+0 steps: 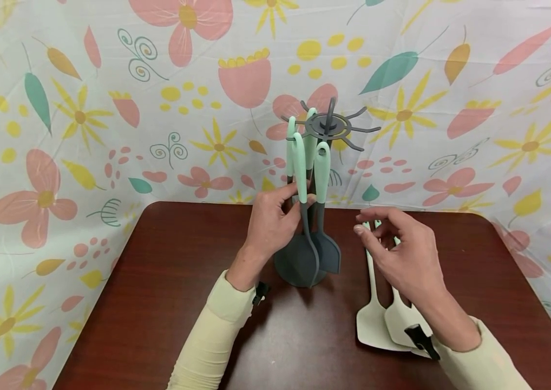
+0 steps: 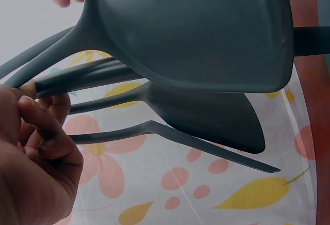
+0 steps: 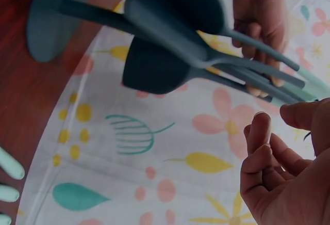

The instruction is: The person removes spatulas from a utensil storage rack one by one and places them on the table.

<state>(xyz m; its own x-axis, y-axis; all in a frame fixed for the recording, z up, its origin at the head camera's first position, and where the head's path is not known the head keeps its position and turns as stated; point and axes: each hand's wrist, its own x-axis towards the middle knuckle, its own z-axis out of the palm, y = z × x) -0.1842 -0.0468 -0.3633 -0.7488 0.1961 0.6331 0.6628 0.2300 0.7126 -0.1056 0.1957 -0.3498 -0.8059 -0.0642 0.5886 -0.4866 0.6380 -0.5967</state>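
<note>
A dark grey utensil stand (image 1: pixel 329 125) with a ring of hooks on top stands upright on the table. Several kitchen utensils with mint handles (image 1: pixel 322 170) and dark heads hang from its left and front hooks, among them a broad turner (image 2: pixel 196 34). My left hand (image 1: pixel 273 222) reaches in among them and its fingers curl round the stand's pole (image 2: pixel 87 79), partly hidden by the handles. To the right, my right hand (image 1: pixel 409 252) hovers with fingers loosely bent and nothing in them. Below it, pale turners (image 1: pixel 375 325) lie on the table, their handles partly covered by the hand.
The brown table (image 1: pixel 158 325) ends at a floral cloth (image 1: pixel 197 108) hung close behind the stand. The bare hooks (image 1: pixel 365 130) stick out on the stand's right side, near my right hand. The stand's round base (image 3: pixel 56 23) rests toward the back of the table.
</note>
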